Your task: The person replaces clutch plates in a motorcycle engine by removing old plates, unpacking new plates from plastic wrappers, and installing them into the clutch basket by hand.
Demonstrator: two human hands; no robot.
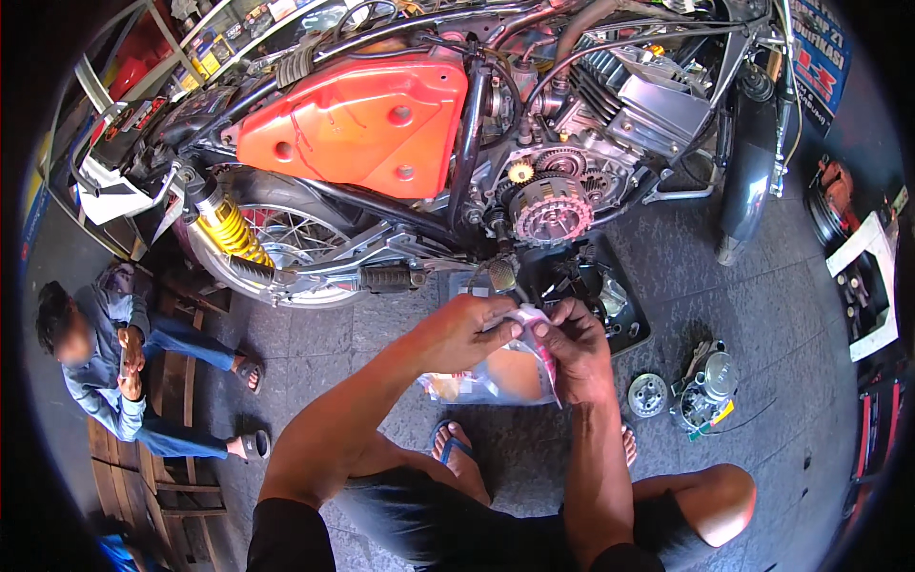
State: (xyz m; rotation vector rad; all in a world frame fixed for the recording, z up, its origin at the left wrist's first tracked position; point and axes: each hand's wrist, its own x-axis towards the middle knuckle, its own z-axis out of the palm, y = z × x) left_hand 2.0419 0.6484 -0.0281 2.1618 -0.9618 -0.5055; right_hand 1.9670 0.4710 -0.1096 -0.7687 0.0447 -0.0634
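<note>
Both my hands are closed on the upper edge of a see-through plastic bag [515, 377] with a pink-red strip along one side. My left hand [474, 332] pinches the edge from the left, thumb and fingers together. Close beside it, my right hand [578, 351] grips the edge from the right. Something orange-brown shows through the bag. Just beyond my hands stands a motorcycle with its engine side opened. Its round clutch basket [550, 212] is exposed, with a small brass-coloured gear [520, 173] above it.
A black tray [633, 334] of loose metal parts lies under the engine. A round metal plate [648, 395] and an engine cover [703, 386] rest on the floor at right. At left, a person [114, 348] sits on a wooden bench [181, 448]. The bike has an orange-red side panel [353, 124].
</note>
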